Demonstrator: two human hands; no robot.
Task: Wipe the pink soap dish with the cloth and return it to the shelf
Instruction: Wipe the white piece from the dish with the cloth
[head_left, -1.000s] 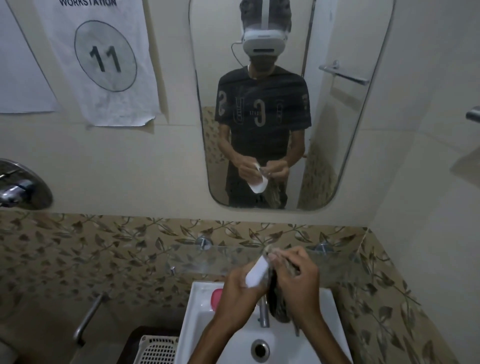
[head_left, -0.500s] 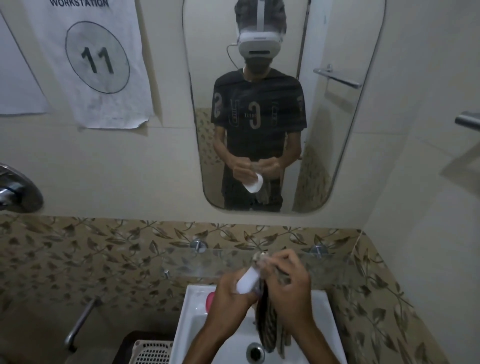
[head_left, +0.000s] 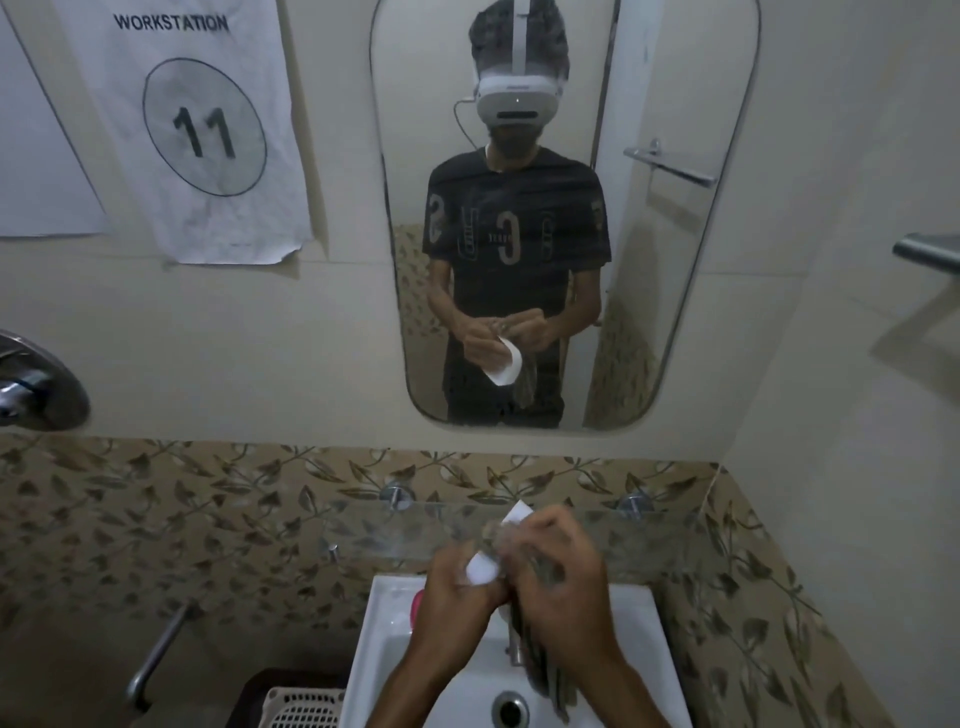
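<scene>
Bathroom corner, head view only: cream wall above a band of leaf-patterned tile (head_left: 156, 525), a rounded mirror (head_left: 675, 312), a glass shelf (head_left: 363, 535) on two metal pegs, and a white basin (head_left: 384, 670) with its drain (head_left: 510, 711) below. Left hand (head_left: 447, 613): fingers curled round a white, dish-shaped item (head_left: 482, 567), one corner of which shows above the knuckles; motion blur hides the exact hold. Right hand (head_left: 563, 597): fingers closed on a dark patterned cloth (head_left: 545, 680) that hangs down over the basin and is pressed against the white item. Pink object (head_left: 417, 605): rests on the basin's left rim, just beside the left wrist, apart from both hands; likely the pink soap dish or a part of it, though too little shows to be sure. Progress, as a judgement: wiping is under way over the basin; nothing sits on the shelf, so the return there is yet to be done, and the pink piece looks untouched by the cloth at this moment. Mirror reflection: a person in a headset and dark printed shirt, both hands together on the white item. Legible writing: wall sheet (head_left: 197, 130) headed "WORKSTATION" with a circled "11"; shirt lettering is reversed and not readable. Also listed: chrome wall valve (head_left: 36, 384), grab handle (head_left: 156, 654), perforated basket (head_left: 306, 709), towel bar end (head_left: 927, 252).
</scene>
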